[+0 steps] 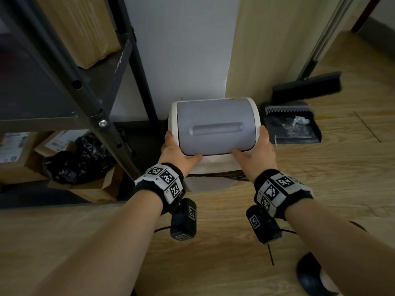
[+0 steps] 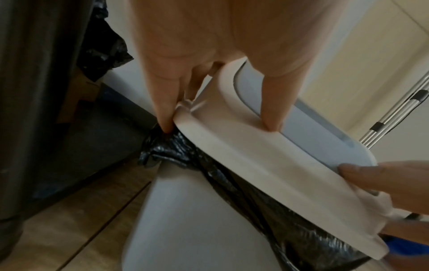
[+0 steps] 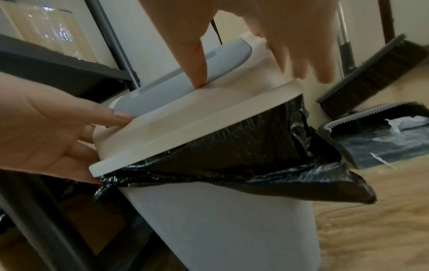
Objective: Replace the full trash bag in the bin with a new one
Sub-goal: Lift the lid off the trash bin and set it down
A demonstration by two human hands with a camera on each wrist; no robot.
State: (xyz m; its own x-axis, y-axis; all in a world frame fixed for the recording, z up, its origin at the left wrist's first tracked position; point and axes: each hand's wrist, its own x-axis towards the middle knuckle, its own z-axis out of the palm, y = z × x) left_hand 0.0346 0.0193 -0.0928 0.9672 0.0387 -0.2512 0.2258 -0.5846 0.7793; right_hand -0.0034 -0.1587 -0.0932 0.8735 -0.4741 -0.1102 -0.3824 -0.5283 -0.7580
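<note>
Gripping the cream plastic lid frame (image 1: 215,165) of a small pale grey bin (image 3: 223,225), a person lifts its near edge clear of the body, baring the crumpled black trash bag (image 3: 255,157) folded over the rim. The left hand (image 1: 177,153) clasps the lid's left near corner, thumb on top against the grey swing flap (image 1: 215,129) and fingers (image 2: 162,102) curled under the edge, touching the bag. The right hand (image 1: 256,153) holds the right near corner the same way, thumb on top; its fingers (image 3: 299,60) spread down past the lid's right side. The bin stands on the wooden floor (image 1: 320,178) against a white wall, at the middle of the scene. Right of it lies a dark dustpan (image 1: 292,127) holding scraps of white paper, with a black-bristled broom (image 1: 307,86) leaning beyond. To the left stands a black metal shelving rack (image 1: 70,82) carrying a brown cardboard box (image 1: 85,30); below it, an open carton holds a crumpled black plastic bag (image 1: 79,159). Shipping labels on the lower cartons (image 1: 12,146) are too blurred to read. Black wristbands (image 1: 162,182) bear square black-and-white coded markers.
</note>
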